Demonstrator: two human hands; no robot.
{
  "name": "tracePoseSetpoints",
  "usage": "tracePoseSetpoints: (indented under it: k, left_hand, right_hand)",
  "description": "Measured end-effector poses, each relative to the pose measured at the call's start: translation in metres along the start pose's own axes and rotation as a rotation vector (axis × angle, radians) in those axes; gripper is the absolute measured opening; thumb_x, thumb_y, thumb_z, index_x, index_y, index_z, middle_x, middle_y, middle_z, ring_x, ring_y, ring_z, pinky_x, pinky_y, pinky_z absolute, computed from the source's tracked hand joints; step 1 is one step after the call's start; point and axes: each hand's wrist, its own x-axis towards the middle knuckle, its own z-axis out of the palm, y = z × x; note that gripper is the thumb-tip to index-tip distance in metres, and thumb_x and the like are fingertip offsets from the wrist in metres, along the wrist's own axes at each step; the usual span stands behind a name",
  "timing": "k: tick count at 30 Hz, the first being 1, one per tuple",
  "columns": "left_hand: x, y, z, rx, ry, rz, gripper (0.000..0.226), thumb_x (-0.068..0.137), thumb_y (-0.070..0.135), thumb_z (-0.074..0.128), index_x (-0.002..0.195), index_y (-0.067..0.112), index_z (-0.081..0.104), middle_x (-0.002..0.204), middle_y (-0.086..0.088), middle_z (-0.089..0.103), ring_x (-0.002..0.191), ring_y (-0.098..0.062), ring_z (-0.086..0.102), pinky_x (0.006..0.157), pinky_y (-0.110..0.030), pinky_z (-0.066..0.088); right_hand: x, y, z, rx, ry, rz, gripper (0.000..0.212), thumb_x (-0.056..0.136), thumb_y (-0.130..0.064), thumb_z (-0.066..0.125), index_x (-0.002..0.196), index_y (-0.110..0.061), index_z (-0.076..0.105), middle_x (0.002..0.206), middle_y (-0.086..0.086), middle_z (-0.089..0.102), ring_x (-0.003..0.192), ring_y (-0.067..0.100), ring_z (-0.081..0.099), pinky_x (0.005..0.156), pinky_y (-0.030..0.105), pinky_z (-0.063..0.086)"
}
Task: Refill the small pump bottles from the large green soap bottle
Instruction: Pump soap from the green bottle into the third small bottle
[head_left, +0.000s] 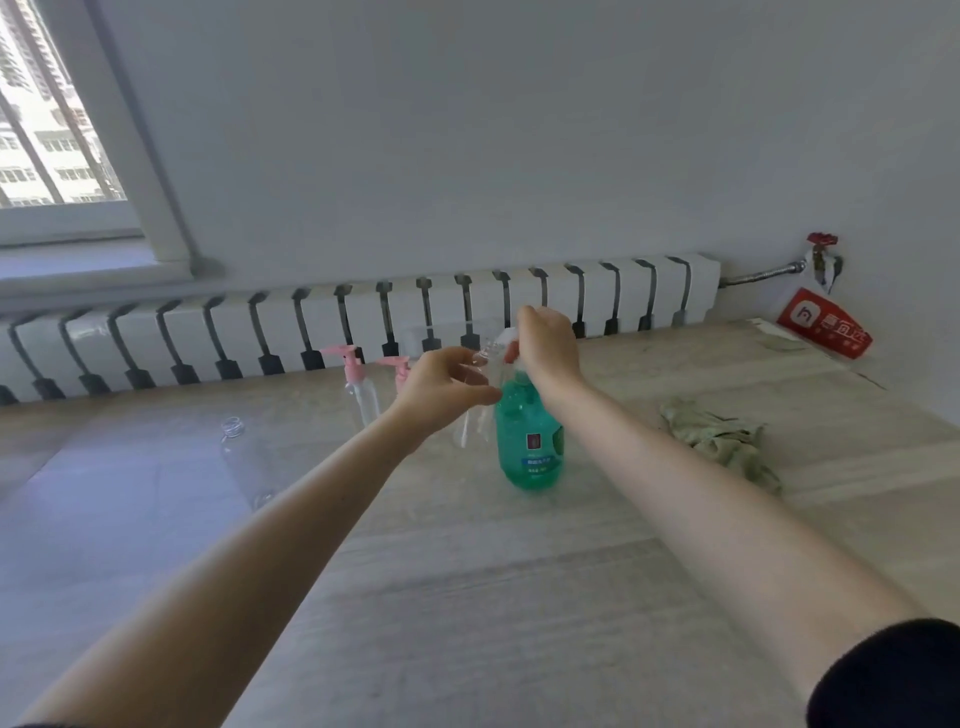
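Filling seems in hand: the left hand (447, 389) curls round a small clear bottle (474, 427), mouth tipped toward the green soap bottle (530, 441) standing mid-table, whose top the right hand (548, 345) grips. Next probably calls for a steady press, mouth under spout.

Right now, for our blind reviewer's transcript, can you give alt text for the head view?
A person's left hand holds a small clear bottle beside the large green soap bottle, whose top the right hand grips. Two pink pump bottles stand behind.
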Motion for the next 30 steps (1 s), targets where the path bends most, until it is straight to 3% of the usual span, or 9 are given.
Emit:
tracePoseSetpoints:
  k: [4,6,11,15,18,21,27,30]
  left_hand:
    - [-0.003,0.003,-0.002,0.011,0.006,0.064,0.053,0.074,0.016,0.079,0.122,0.01,0.058,0.101,-0.003,0.066,0.087,-0.012,0.063,0.08,-0.025,0.053]
    - [-0.004,0.005,-0.002,0.038,0.015,0.094,0.053,0.073,0.018,0.08,0.122,0.012,0.059,0.102,-0.002,0.066,0.09,-0.013,0.063,0.082,-0.028,0.054]
    - [-0.003,0.008,-0.001,0.086,0.029,0.102,0.052,0.071,0.019,0.081,0.119,0.014,0.061,0.1,0.0,0.066,0.091,-0.013,0.063,0.087,-0.034,0.055]
    - [-0.003,0.004,-0.002,0.116,0.05,0.073,0.045,0.07,0.021,0.081,0.112,0.017,0.065,0.093,0.002,0.066,0.088,-0.011,0.062,0.086,-0.034,0.055]
    - [-0.004,0.002,0.001,0.13,0.02,0.057,0.045,0.071,0.02,0.08,0.113,0.016,0.065,0.09,0.004,0.064,0.086,-0.009,0.061,0.086,-0.032,0.054]
    - [-0.003,0.004,0.003,0.124,0.022,0.071,0.045,0.071,0.026,0.081,0.112,0.018,0.065,0.091,0.004,0.066,0.087,-0.01,0.062,0.086,-0.034,0.055]
    - [0.0,0.005,0.01,0.132,0.11,0.104,0.046,0.069,0.035,0.081,0.11,0.019,0.066,0.09,0.005,0.067,0.085,-0.009,0.063,0.081,-0.033,0.057]
    - [0.0,0.002,0.012,0.108,0.152,0.108,0.049,0.069,0.035,0.081,0.112,0.017,0.066,0.093,0.004,0.066,0.085,-0.009,0.063,0.08,-0.031,0.057]
  right_hand:
    - [0.005,-0.011,-0.012,0.219,0.043,0.087,0.019,0.092,-0.026,0.038,0.081,-0.013,0.048,0.079,0.006,0.052,0.072,0.016,0.05,0.067,0.03,0.039]
    - [0.014,-0.019,-0.015,0.268,0.107,0.093,0.018,0.092,-0.025,0.034,0.081,-0.019,0.047,0.083,0.006,0.054,0.075,0.018,0.052,0.07,0.032,0.04]
    - [0.03,-0.029,-0.014,-0.179,0.026,-0.006,0.022,0.091,-0.011,0.032,0.097,-0.011,0.053,0.091,0.006,0.057,0.083,0.021,0.055,0.065,0.028,0.042]
    - [0.03,-0.029,-0.018,-0.178,-0.122,-0.033,0.029,0.091,-0.003,0.029,0.085,-0.013,0.055,0.089,0.007,0.061,0.089,0.021,0.059,0.082,0.032,0.05]
    - [0.027,-0.032,-0.022,-0.051,-0.248,-0.021,0.032,0.093,0.001,0.027,0.095,-0.007,0.058,0.083,0.006,0.063,0.084,0.018,0.061,0.067,0.021,0.048]
    - [0.023,-0.032,-0.024,-0.007,-0.324,0.015,0.032,0.097,-0.001,0.028,0.105,-0.005,0.059,0.084,0.004,0.065,0.081,0.015,0.063,0.061,0.019,0.046]
    - [0.02,-0.031,-0.022,-0.094,-0.287,0.021,0.03,0.098,-0.006,0.031,0.112,-0.008,0.058,0.093,0.006,0.066,0.08,0.013,0.059,0.069,0.025,0.046]
    - [0.024,-0.029,-0.019,-0.167,-0.251,0.027,0.028,0.1,-0.012,0.031,0.113,-0.01,0.056,0.1,0.007,0.065,0.074,0.008,0.055,0.061,0.02,0.043]
